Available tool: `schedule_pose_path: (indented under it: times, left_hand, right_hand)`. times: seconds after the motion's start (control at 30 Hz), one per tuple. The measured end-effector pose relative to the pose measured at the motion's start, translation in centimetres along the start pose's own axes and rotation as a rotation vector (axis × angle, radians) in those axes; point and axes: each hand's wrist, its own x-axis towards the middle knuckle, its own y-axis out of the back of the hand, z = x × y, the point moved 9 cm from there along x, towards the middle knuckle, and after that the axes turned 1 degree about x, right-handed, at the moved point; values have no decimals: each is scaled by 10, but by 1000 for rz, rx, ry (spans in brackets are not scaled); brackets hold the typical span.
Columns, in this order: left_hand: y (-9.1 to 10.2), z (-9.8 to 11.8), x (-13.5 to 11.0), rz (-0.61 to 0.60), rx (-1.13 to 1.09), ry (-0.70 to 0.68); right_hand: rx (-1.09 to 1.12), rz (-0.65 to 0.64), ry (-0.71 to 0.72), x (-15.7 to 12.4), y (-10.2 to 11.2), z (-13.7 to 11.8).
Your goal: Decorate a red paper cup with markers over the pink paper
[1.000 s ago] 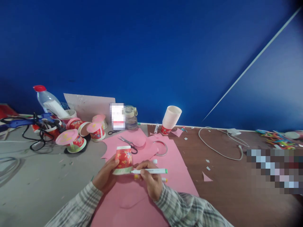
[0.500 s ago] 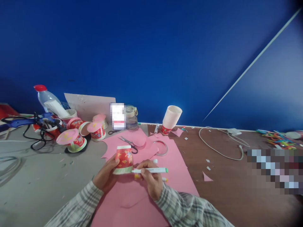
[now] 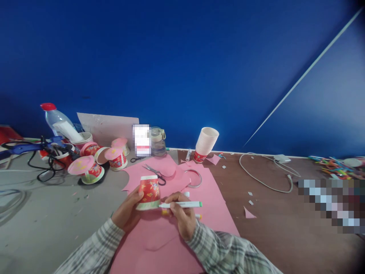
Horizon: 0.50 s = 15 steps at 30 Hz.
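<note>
My left hand (image 3: 129,208) is closed round the side of a red patterned paper cup (image 3: 150,190), held upside down with its wide rim at the bottom. A pale green band runs along that rim. Between the fingers of my right hand (image 3: 182,217) is a white marker with a green end (image 3: 188,204); its tip is at the cup's rim on the right side. Both hands are above a large sheet of pink paper (image 3: 159,236). A yellow-ended marker (image 3: 199,216) lies partly hidden behind my right hand.
Scissors (image 3: 155,175) and a roll of tape (image 3: 194,179) lie on the pink paper. Behind stand a stack of paper cups (image 3: 207,142) and a bottle (image 3: 158,142). Several pink-topped cups (image 3: 92,171) are at left. A white cable (image 3: 265,182) and paper scraps (image 3: 249,213) lie right.
The marker in my right hand has shifted up very slightly at the cup's rim. My left hand and the cup look almost unmoved.
</note>
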Motion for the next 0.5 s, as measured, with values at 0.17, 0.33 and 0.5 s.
schedule_pose_path:
  times: [0.17, 0.33, 0.5]
  left_hand:
    - [1, 0, 0, 11, 13, -4]
    - [3, 1, 0, 46, 16, -7]
    - [2, 2, 1, 54, 4, -16]
  right_hand:
    - [-13, 19, 6, 1, 3, 2]
    - [-38, 58, 71, 2, 8, -2]
    - [-144, 49, 196, 2, 5, -14]
